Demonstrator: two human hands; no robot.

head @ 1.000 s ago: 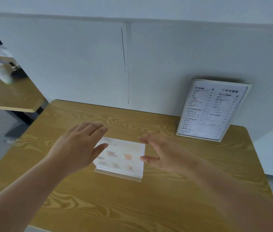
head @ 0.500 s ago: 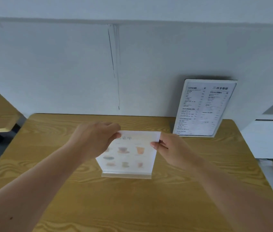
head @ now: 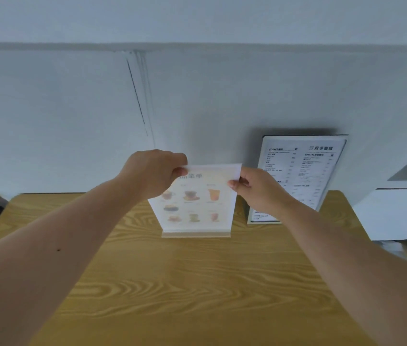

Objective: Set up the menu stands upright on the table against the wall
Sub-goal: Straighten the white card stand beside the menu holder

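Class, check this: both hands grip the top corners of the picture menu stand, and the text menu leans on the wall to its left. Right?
Not quite. The head view shows the text menu to its right. The left hand and right hand do grip the picture menu stand by its top corners.

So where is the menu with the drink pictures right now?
The picture menu stand is upright mid-table in the head view, held at its top corners by the left hand and right hand, left of the text menu.
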